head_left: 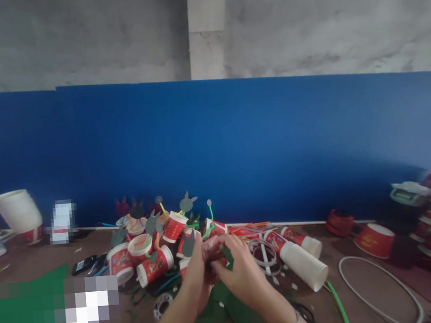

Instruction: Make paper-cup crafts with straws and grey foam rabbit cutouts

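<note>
My left hand (195, 277) and my right hand (239, 269) meet at the lower middle, fingers pinched together around a small piece of dark green paper (228, 255) and what looks like a red paper cup, mostly hidden. A larger dark green sheet (227, 312) hangs below my hands. Just behind them lies a heap of red paper cups (155, 246) decorated with green cut-out shapes and coloured straws.
A stack of white cups (304, 265) lies on its side to the right, beside a white wire loop (378, 288) and a red bowl (374, 240). A white bucket (18, 212) stands far left. A tape roll (162, 305) lies near my left forearm. A blue wall panel backs the table.
</note>
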Demonstrator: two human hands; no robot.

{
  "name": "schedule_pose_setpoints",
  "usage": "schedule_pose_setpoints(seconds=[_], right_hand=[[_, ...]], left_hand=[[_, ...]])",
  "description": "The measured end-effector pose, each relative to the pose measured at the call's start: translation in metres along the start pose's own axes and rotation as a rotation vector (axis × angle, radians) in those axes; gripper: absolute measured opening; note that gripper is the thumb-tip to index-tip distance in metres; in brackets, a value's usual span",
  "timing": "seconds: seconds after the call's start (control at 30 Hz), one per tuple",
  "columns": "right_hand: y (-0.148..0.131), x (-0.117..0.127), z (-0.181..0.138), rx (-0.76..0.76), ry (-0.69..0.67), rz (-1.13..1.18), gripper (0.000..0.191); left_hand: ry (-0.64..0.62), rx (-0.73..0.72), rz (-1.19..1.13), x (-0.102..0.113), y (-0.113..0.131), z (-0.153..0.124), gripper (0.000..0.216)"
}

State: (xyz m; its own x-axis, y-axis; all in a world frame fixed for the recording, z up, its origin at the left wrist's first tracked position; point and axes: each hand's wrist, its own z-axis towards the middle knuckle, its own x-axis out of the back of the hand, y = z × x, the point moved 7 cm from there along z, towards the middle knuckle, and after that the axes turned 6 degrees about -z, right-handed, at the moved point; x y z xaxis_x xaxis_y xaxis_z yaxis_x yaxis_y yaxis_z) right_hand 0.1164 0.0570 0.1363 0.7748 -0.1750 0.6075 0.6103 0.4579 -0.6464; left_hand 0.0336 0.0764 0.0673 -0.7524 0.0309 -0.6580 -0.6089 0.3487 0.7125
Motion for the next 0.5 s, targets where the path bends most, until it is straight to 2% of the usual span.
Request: schedule_pose_setpoints(seconds=[0.13, 0.2, 0.3, 0.5], right_hand=[[0.016, 0.016, 0.004, -0.09, 0.175, 0.038, 0.012], [0.027, 0.022, 0.009, -0.136, 0.208, 0.06, 0.004], [0.041, 0.024, 0.014, -0.187, 0.176, 0.1, 0.012], [0.054, 0.007, 0.015, -0.28, 0.019, 0.286, 0.021]], left_hand=[[-0.068, -0.051, 0.004, -0.003, 0.006, -0.002, 0.067], [-0.081, -0.062, 0.002, -0.005, 0.007, -0.003, 0.068], [-0.065, -0.045, 0.005, -0.005, 0.006, -0.006, 0.068], [-0.045, -0.042, 0.008, -0.004, 0.006, -0.007, 0.067]])
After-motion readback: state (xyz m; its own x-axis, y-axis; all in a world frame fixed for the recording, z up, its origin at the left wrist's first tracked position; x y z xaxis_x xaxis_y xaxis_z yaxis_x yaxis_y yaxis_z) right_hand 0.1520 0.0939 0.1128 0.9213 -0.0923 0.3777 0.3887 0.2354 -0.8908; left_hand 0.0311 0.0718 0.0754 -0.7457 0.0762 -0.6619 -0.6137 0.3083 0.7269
